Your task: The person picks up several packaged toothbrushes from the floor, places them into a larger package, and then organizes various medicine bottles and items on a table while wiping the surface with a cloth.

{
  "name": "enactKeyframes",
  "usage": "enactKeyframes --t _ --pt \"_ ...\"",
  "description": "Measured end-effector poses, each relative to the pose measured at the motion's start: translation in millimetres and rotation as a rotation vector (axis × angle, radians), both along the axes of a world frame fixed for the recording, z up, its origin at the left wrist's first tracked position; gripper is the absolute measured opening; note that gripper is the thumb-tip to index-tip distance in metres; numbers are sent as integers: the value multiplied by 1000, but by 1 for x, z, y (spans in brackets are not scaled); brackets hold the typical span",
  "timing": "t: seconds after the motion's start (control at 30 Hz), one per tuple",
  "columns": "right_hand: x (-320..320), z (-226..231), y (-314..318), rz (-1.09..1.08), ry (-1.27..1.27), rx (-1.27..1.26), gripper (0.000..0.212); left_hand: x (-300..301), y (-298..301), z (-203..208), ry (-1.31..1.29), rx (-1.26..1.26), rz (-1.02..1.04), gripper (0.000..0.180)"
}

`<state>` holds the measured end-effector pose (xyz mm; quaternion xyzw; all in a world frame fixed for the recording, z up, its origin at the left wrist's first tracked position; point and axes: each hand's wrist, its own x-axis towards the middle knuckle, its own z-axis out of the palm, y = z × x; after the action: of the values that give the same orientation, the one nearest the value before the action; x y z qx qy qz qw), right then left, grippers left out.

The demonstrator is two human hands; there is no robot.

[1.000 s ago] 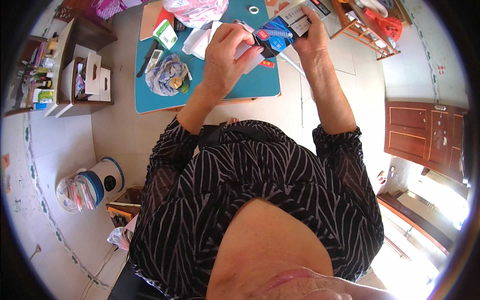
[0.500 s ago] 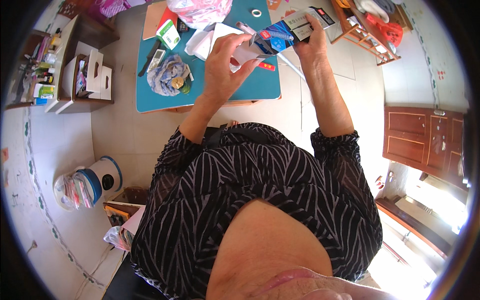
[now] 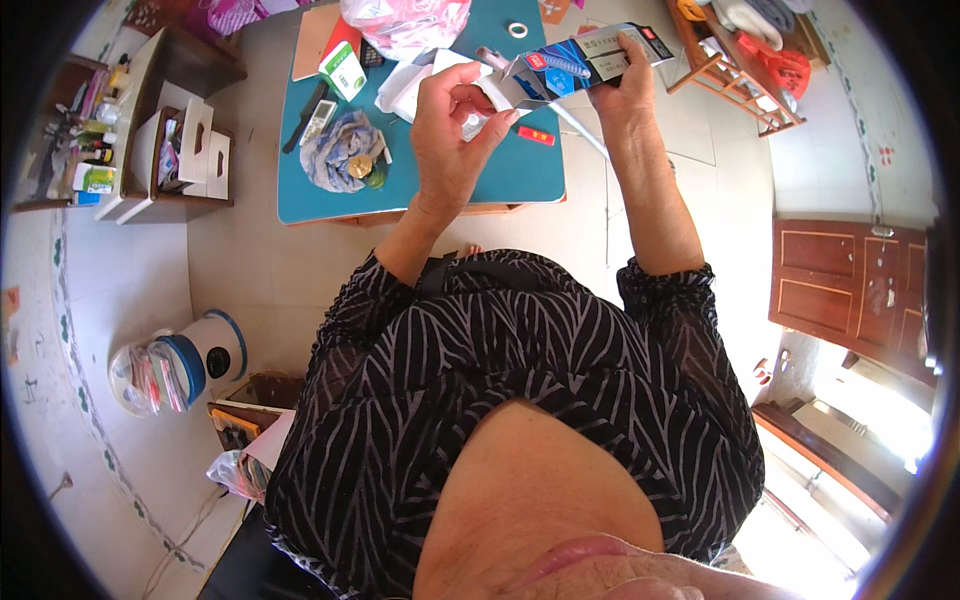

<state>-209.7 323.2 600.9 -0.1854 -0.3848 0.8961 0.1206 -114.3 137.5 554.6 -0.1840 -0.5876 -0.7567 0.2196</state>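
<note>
A blue, black and silver cardboard box (image 3: 560,72) is held level above the right half of the teal table, its left end standing open. My right hand (image 3: 627,88) is closed round the box's right part, thumb on top. At the open end is my left hand (image 3: 455,120), its fingers curled against the pale end flap (image 3: 505,90) and its thumb at the near edge. The inside of the box is hidden from view. Just below the flap, a small red packet (image 3: 536,135) lies on the table.
The teal table (image 3: 430,185) carries a crumpled blue-grey cloth (image 3: 340,152), a green-and-white box (image 3: 343,70), a pink-and-white plastic bag (image 3: 410,25) and a tape roll (image 3: 517,30). A wooden rack (image 3: 735,85) stands right of it, a shelf unit (image 3: 140,130) left.
My left hand's fingers have curled in at the box's open end, and the pale flap now shows folded out toward them. My right hand keeps its hold on the box.
</note>
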Motion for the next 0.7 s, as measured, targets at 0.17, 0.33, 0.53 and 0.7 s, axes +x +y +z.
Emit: enactKeyframes --t 0.17,0.33,0.53,0.7 --pt "4 6 -2 -36 -17 -13 41 -6 2 2 135 -193 84 58" --pt "7 8 -5 -34 -22 -53 41 -10 2 0 180 -273 216 63" --pt "3 8 4 -1 30 -40 42 -7 6 -1 109 129 -8 68" --pt "-1 0 7 29 8 -45 40 -7 6 0 98 101 -107 62"
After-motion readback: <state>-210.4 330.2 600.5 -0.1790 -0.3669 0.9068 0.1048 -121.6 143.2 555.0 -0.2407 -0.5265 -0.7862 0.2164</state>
